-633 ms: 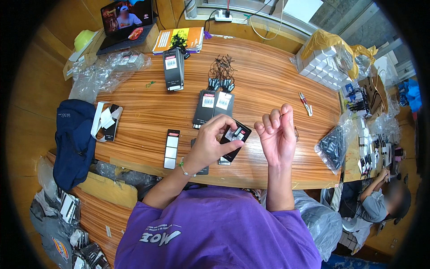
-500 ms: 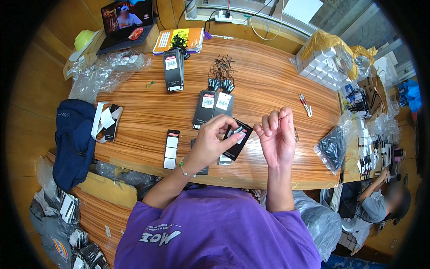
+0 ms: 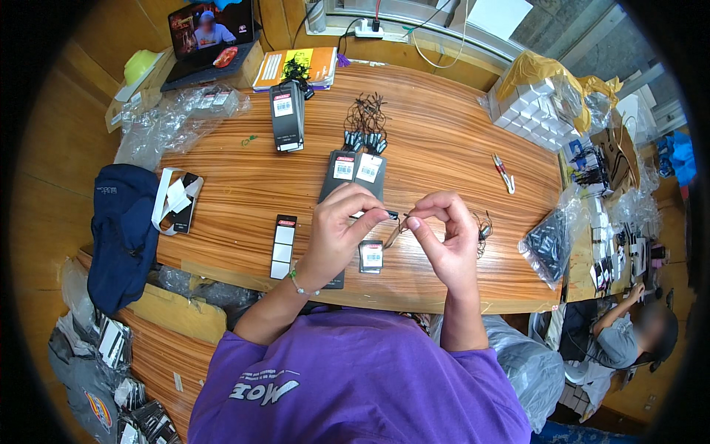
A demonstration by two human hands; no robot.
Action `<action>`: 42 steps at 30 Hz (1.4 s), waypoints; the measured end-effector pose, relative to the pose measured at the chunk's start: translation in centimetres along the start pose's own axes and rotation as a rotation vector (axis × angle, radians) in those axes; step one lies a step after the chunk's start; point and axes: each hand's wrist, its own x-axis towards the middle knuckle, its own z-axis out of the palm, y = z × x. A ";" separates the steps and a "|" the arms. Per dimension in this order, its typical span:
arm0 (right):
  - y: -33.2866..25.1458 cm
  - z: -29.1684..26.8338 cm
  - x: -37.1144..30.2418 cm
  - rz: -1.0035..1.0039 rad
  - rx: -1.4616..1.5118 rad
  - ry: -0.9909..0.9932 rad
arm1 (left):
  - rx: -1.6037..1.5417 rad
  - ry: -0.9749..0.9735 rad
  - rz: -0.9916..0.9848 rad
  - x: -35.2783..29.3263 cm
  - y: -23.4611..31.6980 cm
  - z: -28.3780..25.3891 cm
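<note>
Between the finger and thumb of my left hand is a black hang tag, seen nearly edge-on and mostly hidden by the fingers. My right hand pinches a thin black string close beside it. Under the gap between my hands lies a small stack of tags with white barcode stickers. More black strings lie beyond my right hand. Two piles of strung black tags sit just past my left hand. To its left rests a black card with white panels.
Another pile of strung tags stands farther back, near notebooks and a laptop. At right are a small cutter, a bag of black pieces and white boxes. A blue bag lies left; a co-worker sits right.
The black tag has turned from showing its printed face to nearly edge-on. My right hand has lowered and moved in toward it, and the small tag stack below is uncovered.
</note>
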 end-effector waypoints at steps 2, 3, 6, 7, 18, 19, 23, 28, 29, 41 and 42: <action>-0.1 0.0 -0.1 -0.019 -0.083 -0.037 | -0.025 -0.006 -0.028 -0.1 0.1 0.0; -0.1 0.0 -0.1 -0.022 -0.108 -0.042 | -0.038 -0.014 -0.037 -0.1 0.1 0.1; 0.0 -0.2 -0.1 -0.031 -0.164 -0.060 | -0.057 -0.033 -0.064 -0.1 0.1 0.2; 0.0 -0.2 -0.1 -0.033 -0.171 -0.067 | -0.060 -0.038 -0.074 -0.1 0.1 0.2; 0.5 -0.5 0.4 0.141 0.011 -0.192 | -0.109 -0.254 -0.227 0.8 -0.1 -0.9; 0.6 -0.6 0.4 0.177 0.051 -0.214 | -0.139 -0.271 -0.243 0.8 -0.1 -0.9; 0.9 -1.0 1.0 0.274 0.160 -0.301 | -0.175 -0.336 -0.312 1.0 -0.3 -1.1; 1.7 -1.2 1.3 0.283 0.376 -0.341 | -0.273 -0.380 -0.430 0.9 -0.5 -1.3; 2.1 -1.2 1.2 0.272 0.384 -0.350 | -0.314 -0.366 -0.426 0.8 -0.6 -1.3; 2.9 -1.0 0.8 0.267 0.417 -0.366 | -0.426 -0.392 -0.471 0.3 -0.9 -1.2; 2.9 -1.0 0.8 0.270 0.423 -0.368 | -0.435 -0.391 -0.481 0.3 -0.9 -1.2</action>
